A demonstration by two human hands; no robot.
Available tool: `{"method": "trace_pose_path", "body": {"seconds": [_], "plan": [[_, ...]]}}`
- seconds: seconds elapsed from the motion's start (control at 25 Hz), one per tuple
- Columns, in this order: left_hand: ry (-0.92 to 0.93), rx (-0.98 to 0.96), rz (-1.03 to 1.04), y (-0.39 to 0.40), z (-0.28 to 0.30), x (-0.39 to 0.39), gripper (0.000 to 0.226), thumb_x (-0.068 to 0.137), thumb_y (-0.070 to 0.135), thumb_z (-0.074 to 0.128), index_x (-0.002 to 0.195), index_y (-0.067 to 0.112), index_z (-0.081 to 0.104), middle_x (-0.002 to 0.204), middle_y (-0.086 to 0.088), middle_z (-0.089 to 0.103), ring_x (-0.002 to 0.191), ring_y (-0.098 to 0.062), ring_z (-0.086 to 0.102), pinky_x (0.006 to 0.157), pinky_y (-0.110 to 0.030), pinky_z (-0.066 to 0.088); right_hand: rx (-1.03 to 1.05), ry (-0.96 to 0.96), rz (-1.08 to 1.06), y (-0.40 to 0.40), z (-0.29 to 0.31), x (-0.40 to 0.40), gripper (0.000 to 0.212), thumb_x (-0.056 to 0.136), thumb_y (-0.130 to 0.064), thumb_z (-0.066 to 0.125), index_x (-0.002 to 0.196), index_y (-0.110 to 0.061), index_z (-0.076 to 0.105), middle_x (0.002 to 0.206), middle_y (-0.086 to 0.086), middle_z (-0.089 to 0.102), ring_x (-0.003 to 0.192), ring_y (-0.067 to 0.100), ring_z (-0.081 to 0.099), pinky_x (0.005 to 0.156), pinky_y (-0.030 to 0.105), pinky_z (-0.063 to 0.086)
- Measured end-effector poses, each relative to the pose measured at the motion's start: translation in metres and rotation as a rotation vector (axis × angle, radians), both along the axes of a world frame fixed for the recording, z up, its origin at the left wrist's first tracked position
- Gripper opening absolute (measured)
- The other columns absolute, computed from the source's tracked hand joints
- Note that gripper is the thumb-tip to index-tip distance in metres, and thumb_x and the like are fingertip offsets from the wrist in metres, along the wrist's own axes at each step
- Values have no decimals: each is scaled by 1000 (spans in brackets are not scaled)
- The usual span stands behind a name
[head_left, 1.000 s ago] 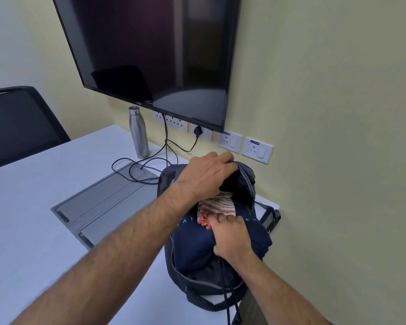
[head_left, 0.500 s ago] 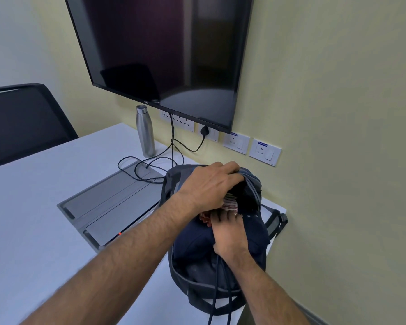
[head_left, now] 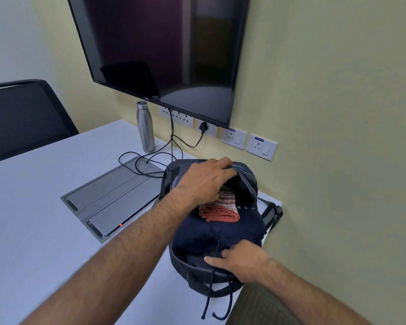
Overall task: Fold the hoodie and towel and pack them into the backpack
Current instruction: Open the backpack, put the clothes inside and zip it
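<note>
Two hands work at the mouth of a dark backpack [head_left: 211, 281] that lies on the right end of a white table [head_left: 33, 219], close to the wall. Nearest, two hoodie drawstrings [head_left: 208, 301] trail out over the bag's lower rim toward the table edge. The right hand [head_left: 238, 261] rests at that rim with its forefinger held straight, pressing the navy hoodie [head_left: 220, 233] down into the bag; whether its other fingers pinch the cloth cannot be told. The folded hoodie fills the lower half of the opening. Beyond it, the folded towel [head_left: 220, 211], striped red and white, lies on top of the hoodie with its far part under the upper flap. The left hand [head_left: 206, 179] curls its fingers over that flap's edge and holds it up and open. Farther off stand a grey floor-box lid [head_left: 108, 200] set in the table, a loop of black cable [head_left: 150, 160], a steel bottle [head_left: 145, 127], wall sockets [head_left: 249, 143], a dark screen [head_left: 164, 50] and a black chair [head_left: 26, 118].

Judged step: packing, near its end, both items being largely inside. The next move probably calls for tucking the loose drawstrings in and pushing the towel deeper so the flap can close without snagging.
</note>
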State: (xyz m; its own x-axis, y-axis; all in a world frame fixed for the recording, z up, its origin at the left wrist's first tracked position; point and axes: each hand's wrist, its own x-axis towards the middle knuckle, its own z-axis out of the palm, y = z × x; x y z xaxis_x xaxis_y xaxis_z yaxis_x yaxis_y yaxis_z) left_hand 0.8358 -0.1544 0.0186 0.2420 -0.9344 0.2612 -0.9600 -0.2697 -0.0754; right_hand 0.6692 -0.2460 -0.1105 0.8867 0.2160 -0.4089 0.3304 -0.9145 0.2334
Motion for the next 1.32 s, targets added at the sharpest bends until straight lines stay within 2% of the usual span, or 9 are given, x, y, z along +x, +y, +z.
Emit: {"method": "trace_pose_path", "body": {"seconds": [0.12,0.24,0.4,0.68,0.84,0.92,1.04,1.2,1.32], "plan": [[-4,13,12,3,-1,-2,59,87,3,60,140,26,47,142,2,40,115,-24,53,68,-42,56,86,-32,-100,14,4,6,23,98,-28,47,117,-19,57,105,9,66,93,36,64,71,42,43],[-9,22,24,6,0,0,60,88,3,60,141,27,47,143,3,39,115,-24,52,69,-43,57,251,-145,-528,13,3,6,45,98,-54,37,97,-18,64,100,6,68,94,29,63,74,40,43],[4,22,37,7,0,-2,60,88,2,60,141,26,46,144,2,39,116,-24,52,73,-45,57,154,-65,-873,18,7,2,33,96,-42,46,108,-16,62,106,3,66,96,24,64,73,35,46],[19,28,45,10,-3,-4,60,88,3,61,141,27,47,142,3,39,114,-24,52,72,-44,57,189,-79,-916,37,12,4,32,83,-39,68,105,-17,62,98,2,67,88,24,67,75,37,55],[18,36,46,11,-7,-5,60,89,5,61,142,27,46,144,2,37,113,-24,52,71,-45,57,314,-370,-567,46,-1,5,15,94,-30,53,98,-18,62,100,4,64,94,29,64,73,37,49],[19,43,47,12,-8,-5,59,89,5,61,142,27,45,145,2,37,114,-24,52,72,-46,57,411,-270,-372,55,-16,5,23,96,-33,46,87,-17,59,93,4,62,89,26,59,75,38,48],[16,44,45,12,-8,-5,59,89,5,61,142,27,45,145,2,36,114,-25,52,73,-46,58,575,-127,-493,61,-33,-5,42,95,-58,38,81,-21,52,90,-1,62,85,19,53,78,40,47],[25,35,52,12,-10,-5,60,89,4,61,142,27,45,146,2,36,115,-25,52,73,-46,58,713,-1115,-771,33,-34,-20,37,84,-34,73,114,-14,66,119,1,64,116,18,54,100,42,44],[41,25,66,9,-12,-8,62,89,4,62,143,27,44,147,2,36,116,-25,52,74,-46,57,817,-1015,-1421,3,-33,-26,103,58,-38,93,141,-8,39,142,13,44,132,33,40,107,50,40]]}}
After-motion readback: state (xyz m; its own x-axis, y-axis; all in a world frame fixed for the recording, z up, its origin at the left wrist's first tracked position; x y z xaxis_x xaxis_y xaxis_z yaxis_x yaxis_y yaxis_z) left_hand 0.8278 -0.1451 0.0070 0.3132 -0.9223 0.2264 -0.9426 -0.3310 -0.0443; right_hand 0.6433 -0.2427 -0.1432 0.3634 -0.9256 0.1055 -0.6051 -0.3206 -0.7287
